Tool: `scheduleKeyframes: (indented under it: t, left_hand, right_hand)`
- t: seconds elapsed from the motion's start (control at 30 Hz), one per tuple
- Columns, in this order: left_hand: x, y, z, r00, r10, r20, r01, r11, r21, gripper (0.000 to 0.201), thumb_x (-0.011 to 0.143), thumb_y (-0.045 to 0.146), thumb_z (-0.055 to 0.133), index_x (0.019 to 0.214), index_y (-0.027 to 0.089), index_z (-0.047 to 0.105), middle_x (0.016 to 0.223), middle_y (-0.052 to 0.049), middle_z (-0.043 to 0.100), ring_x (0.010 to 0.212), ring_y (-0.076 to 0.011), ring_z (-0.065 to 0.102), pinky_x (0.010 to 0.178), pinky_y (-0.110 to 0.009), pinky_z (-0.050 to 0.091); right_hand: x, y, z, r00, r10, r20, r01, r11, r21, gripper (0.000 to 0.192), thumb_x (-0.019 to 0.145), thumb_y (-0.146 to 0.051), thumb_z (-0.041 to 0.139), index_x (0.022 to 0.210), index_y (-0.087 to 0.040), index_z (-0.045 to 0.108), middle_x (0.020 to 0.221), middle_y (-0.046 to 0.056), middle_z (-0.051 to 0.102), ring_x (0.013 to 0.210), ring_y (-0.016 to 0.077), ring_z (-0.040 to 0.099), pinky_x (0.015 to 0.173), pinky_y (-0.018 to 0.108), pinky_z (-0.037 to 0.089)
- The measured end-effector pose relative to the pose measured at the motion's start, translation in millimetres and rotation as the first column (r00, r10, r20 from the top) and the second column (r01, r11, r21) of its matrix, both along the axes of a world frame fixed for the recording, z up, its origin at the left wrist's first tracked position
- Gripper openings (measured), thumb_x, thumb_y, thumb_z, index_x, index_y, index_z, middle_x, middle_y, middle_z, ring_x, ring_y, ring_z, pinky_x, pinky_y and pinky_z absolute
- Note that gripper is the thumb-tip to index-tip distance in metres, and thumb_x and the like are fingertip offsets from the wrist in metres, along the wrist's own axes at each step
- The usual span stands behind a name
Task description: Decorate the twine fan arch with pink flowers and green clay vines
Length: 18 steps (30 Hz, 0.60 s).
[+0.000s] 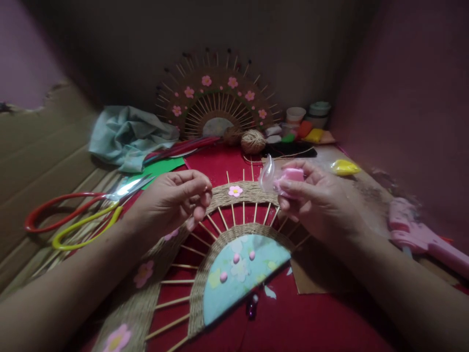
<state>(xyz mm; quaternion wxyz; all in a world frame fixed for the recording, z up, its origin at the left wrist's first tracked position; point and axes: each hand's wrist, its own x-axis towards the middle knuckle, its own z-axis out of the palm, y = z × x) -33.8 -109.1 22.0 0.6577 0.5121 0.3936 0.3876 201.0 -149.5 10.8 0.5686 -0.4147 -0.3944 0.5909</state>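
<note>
A pink clay block (289, 177), half out of its clear wrapper (267, 173), lies crosswise in the right hand (318, 203), its long axis level and its wrapped end pointing left. Thumb and fingers close around the block, above the upper rim of a half-round jute fan (234, 244) on the red table (311, 318). The left hand (176, 200) hovers beside it, fingertips (203, 195) pinched together; whether they hold anything cannot be told. Scissors (84, 212) lie at left.

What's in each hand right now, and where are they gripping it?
The right hand holds a pink clay block in clear wrapping, gripped by its sides. The left hand has its fingers pinched together; whether they hold anything cannot be told.
</note>
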Motion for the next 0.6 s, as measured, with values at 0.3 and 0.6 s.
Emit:
scheduleKeyframes:
  t: [0.3,0.6]
  left_hand:
    - [3.9,-4.3,3.7,0.990,-0.131,0.057,0.130,0.991,0.018,0.012,0.073,0.013,0.071,0.084,0.014,0.068,0.070,-0.004,0.070,0.050,-0.0148,0.066,0.037,-0.020,0.055]
    - [-4.6,-3.2,4.9,0.994,-0.089,0.070,0.081,0.991,0.108,0.007,0.072,0.016,0.074,0.072,0.014,0.067,0.056,0.001,0.064,0.037,-0.0087,0.057,0.032,-0.014,0.048]
  right_hand:
    - [-0.6,0.0,-0.3,1.000,0.009,0.019,-0.010,1.000,0.017,0.036,0.065,-0.021,0.074,0.086,-0.024,0.045,0.063,-0.007,0.051,0.046,0.0068,0.047,0.038,0.020,0.035]
    - [0.4,0.4,-3.2,1.000,0.008,0.005,-0.008,0.999,0.032,0.032,0.065,-0.021,0.072,0.086,-0.024,0.048,0.060,-0.007,0.052,0.044,0.0079,0.048,0.036,0.018,0.032]
